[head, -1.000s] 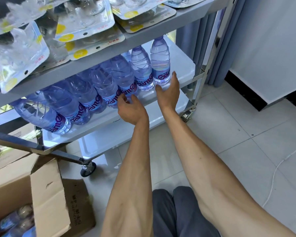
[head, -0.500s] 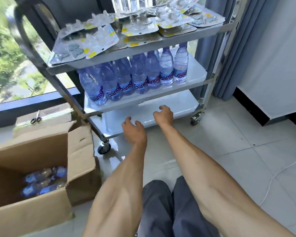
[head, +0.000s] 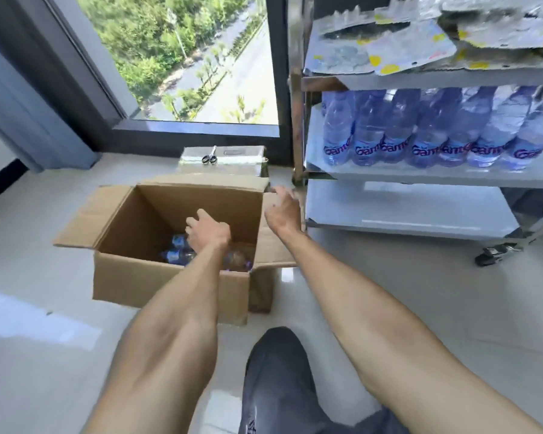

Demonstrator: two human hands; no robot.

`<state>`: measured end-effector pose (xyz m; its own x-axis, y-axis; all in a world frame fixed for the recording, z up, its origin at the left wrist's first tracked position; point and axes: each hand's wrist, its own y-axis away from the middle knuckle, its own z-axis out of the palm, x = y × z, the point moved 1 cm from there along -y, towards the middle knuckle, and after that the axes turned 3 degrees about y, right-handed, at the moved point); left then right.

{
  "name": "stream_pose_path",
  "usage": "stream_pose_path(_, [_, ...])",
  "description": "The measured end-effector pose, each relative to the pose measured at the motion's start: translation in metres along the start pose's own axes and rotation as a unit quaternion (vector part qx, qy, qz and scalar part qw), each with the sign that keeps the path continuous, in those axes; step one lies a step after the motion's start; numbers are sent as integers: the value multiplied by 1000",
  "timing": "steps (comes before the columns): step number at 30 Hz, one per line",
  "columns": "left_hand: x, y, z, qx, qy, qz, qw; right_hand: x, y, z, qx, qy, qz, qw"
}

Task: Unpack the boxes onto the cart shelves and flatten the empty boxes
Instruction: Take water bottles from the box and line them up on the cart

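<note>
An open cardboard box (head: 170, 286) stands on the floor with its flaps spread. A few water bottles (head: 174, 255) lie at its bottom. My left hand (head: 207, 234) reaches down into the box, just above the bottles, fingers loosely curled and holding nothing that I can see. My right hand (head: 284, 211) hovers over the box's right flap, fingers relaxed and empty. To the right is the steel cart (head: 420, 175). Its middle shelf carries a row of blue-labelled water bottles (head: 427, 130), and its top shelf holds several blister packs (head: 386, 54).
A closed smaller box (head: 229, 159) with scissors (head: 210, 158) on top sits behind the open one, against the window frame. The cart's bottom shelf (head: 405, 211) is bare. A cart wheel (head: 496, 255) stands on the tiles at right. My knee (head: 279, 371) is low in view.
My view has swung left from the cart to the open box. Both hands left the bottle row on the middle shelf; the left has dropped into the box, the right followed over its flap.
</note>
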<state>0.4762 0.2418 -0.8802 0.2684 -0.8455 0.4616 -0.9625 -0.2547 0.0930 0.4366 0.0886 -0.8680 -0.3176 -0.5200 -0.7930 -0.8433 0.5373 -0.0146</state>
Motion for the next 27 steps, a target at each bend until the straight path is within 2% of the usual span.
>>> stream_pose_path(4, [-56, -65, -2, -44, 6, -76, 996, -19, -19, 80, -123, 11, 28, 992])
stream_pose_path(8, [-88, -112, 27, -115, 35, -111, 987, -5, -30, 156, -213, 63, 110, 969])
stream_pose_path(15, [-105, -169, 112, -190, 44, -207, 959, 64, -39, 242, -267, 131, 261, 919])
stream_pose_path(19, [-122, -176, 151, -221, -22, -221, 950, 88, -52, 271, -263, 145, 303, 904])
stream_pose_path(22, [-134, -185, 172, -225, -11, -253, 941, 102, -52, 294, -295, 168, 303, 890])
stream_pose_path(24, [-139, -203, 179, -180, -24, -242, 953, 112, -43, 311, -356, 181, 286, 871])
stream_pose_path(25, [-142, -215, 182, -168, -46, -208, 963, 118, -37, 319, -388, 191, 272, 860])
stream_pose_path(27, [-147, -235, 187, -194, -101, -108, 970, 129, -23, 332, -441, 209, 245, 838])
